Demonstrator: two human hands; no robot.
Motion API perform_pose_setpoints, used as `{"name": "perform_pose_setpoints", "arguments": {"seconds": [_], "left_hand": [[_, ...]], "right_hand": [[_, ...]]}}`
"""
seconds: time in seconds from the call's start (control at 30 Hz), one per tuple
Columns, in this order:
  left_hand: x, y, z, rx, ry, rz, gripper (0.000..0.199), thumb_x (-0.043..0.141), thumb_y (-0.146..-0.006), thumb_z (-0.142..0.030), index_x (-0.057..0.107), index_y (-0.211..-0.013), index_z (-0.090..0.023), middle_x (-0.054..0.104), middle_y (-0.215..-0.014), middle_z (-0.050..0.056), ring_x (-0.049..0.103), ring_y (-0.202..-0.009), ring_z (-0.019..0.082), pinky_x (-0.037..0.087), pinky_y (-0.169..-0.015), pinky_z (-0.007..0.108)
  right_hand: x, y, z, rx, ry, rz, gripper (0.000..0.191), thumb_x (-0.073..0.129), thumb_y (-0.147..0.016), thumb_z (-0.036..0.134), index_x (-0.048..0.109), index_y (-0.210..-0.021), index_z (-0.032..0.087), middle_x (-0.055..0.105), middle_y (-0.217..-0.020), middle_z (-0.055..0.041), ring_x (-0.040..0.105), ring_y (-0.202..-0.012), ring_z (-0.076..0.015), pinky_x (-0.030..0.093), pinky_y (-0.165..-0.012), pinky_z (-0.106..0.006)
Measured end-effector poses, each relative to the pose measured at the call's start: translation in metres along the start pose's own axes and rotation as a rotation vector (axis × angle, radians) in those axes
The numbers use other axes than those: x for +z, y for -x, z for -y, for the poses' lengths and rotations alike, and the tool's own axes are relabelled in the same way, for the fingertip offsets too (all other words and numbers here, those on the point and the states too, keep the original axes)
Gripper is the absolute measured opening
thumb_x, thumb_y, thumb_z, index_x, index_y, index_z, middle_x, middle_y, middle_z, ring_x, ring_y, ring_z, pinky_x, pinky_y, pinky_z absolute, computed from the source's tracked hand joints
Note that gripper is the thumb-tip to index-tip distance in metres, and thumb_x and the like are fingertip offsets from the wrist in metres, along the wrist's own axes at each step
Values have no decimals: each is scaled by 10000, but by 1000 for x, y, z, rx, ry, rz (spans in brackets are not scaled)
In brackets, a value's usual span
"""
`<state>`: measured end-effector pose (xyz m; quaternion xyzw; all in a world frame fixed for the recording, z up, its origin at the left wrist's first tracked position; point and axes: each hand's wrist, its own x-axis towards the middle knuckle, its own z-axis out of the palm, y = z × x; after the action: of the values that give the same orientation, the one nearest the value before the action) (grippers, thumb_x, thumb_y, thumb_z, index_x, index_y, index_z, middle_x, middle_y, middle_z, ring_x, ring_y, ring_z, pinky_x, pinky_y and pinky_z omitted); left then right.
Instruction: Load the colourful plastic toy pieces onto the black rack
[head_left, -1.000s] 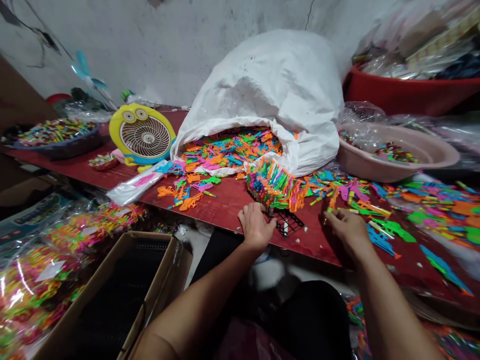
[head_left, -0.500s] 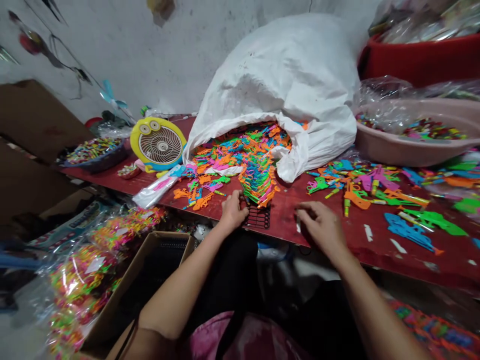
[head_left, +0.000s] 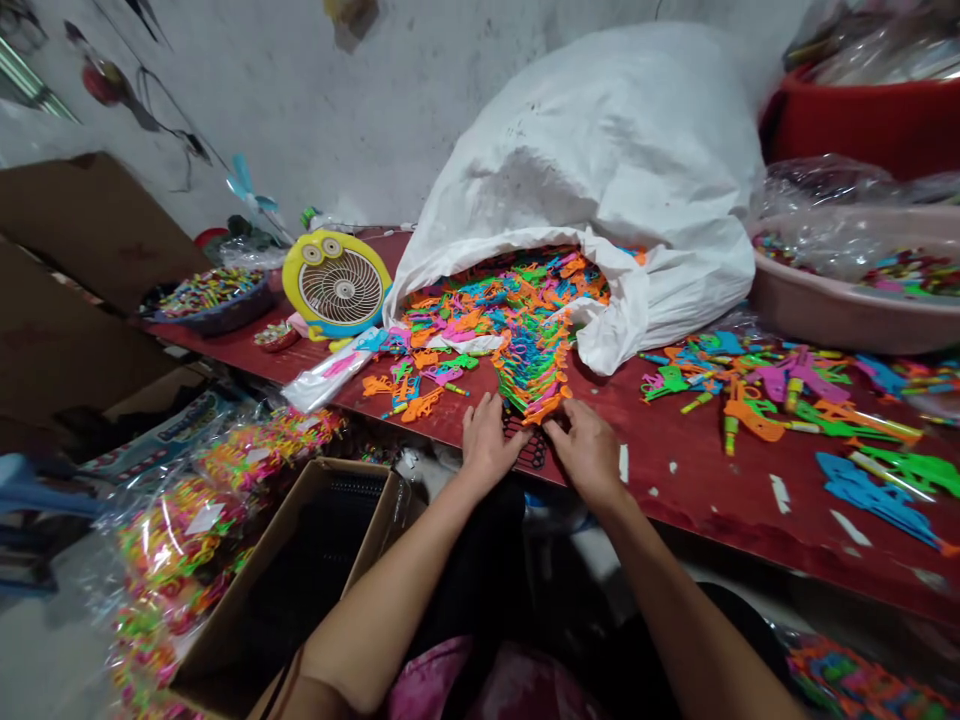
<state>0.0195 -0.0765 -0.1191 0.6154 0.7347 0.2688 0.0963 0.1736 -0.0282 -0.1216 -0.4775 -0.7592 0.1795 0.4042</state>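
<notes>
A stack of colourful plastic toy pieces (head_left: 532,365) lies in overlapping rows on a black grid rack (head_left: 534,450) at the table's front edge. At the rack's left side is my left hand (head_left: 489,438), its fingers bent and touching the near end. On the other side my right hand (head_left: 586,448) has its thumb and fingers at the lowest orange piece. What either hand grips is too small to make out. Behind the stack, a white sack (head_left: 600,170) opens toward me with more loose pieces inside.
A yellow fan (head_left: 341,285) stands left of the sack. A pink basin (head_left: 847,300) and loose toys (head_left: 870,490) are to the right. Below the table's left edge sit an open cardboard box (head_left: 225,620) and clear bags of toys (head_left: 180,540).
My right hand has moved left from the bare table to the near end of the stack. My left hand stays by the rack, its fingers shifted. The view has turned slightly left.
</notes>
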Motion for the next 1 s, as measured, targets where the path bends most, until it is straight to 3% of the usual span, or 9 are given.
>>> {"name": "perform_pose_setpoints", "arguments": {"seconds": [0.17, 0.37, 0.43, 0.57, 0.67, 0.73, 0.8, 0.9, 1.0], "left_hand": [[0, -4, 2, -55, -122, 96, 596, 518, -904, -531, 468, -1404, -209, 282, -1599, 117, 169, -1500, 325, 169, -1191, 570], [0, -5, -1, -66, -140, 97, 582, 507, -913, -530, 452, -1428, -265, 322, -1587, 72, 192, -1493, 327, 165, -1184, 605], [0, -5, -2, -68, -145, 91, 575, 502, -916, -523, 455, -1426, -262, 330, -1583, 76, 192, -1492, 328, 168, -1180, 615], [0, -6, -6, -63, -149, 114, 580, 559, -890, -440, 455, -1423, -234, 317, -1587, 92, 183, -1494, 338, 170, -1175, 633], [-1, -7, -8, -78, -127, 122, 598, 553, -895, -447, 439, -1435, -216, 313, -1587, 102, 184, -1494, 338, 162, -1177, 637], [-1, -7, -9, -87, -113, 113, 601, 525, -910, -479, 432, -1441, -215, 321, -1584, 102, 186, -1495, 332, 152, -1184, 629], [-2, -6, -11, -90, -108, 108, 603, 518, -913, -492, 433, -1441, -214, 326, -1582, 100, 184, -1496, 329, 148, -1188, 621], [-1, -5, -11, -92, -110, 109, 594, 523, -912, -493, 452, -1429, -210, 325, -1582, 103, 179, -1497, 334, 157, -1187, 619], [2, -4, -8, -76, -117, 87, 592, 515, -915, -509, 453, -1427, -220, 331, -1580, 105, 189, -1495, 333, 167, -1184, 615]], "right_hand": [[3, 0, -9, -12, -166, -17, 182, 600, -835, 343, 699, -862, 193, 698, -872, -49, 602, -771, -178, 426, -714, -285], [11, 0, -6, 271, -355, -17, 231, 649, -784, 412, 670, -791, 182, 640, -672, 1, 527, -597, -151, 395, -592, -270], [12, 1, -1, 241, -319, -80, 233, 624, -805, 409, 646, -755, 183, 612, -658, -2, 516, -606, -151, 393, -598, -275], [9, 2, 5, 2, -170, -109, 208, 612, -809, 364, 604, -688, 195, 590, -725, -26, 523, -702, -162, 404, -660, -288], [7, 0, 4, 118, -274, -78, 209, 649, -764, 383, 603, -688, 194, 588, -674, -11, 521, -640, -152, 420, -613, -284], [3, -5, 6, 306, -477, -110, 227, 661, -744, 409, 614, -751, 187, 601, -643, 3, 542, -579, -147, 448, -569, -283], [-4, -12, 13, 401, -621, -188, 246, 671, -732, 403, 617, -819, 179, 622, -652, 6, 573, -557, -149, 480, -556, -287], [-22, -21, 22, 322, -577, -285, 203, 676, -722, 343, 604, -819, 179, 625, -672, 4, 578, -569, -138, 481, -553, -266], [-40, -22, 9, 257, -392, -325, 177, 646, -747, 348, 573, -787, 192, 600, -648, 11, 544, -560, -126, 458, -539, -255]]}}
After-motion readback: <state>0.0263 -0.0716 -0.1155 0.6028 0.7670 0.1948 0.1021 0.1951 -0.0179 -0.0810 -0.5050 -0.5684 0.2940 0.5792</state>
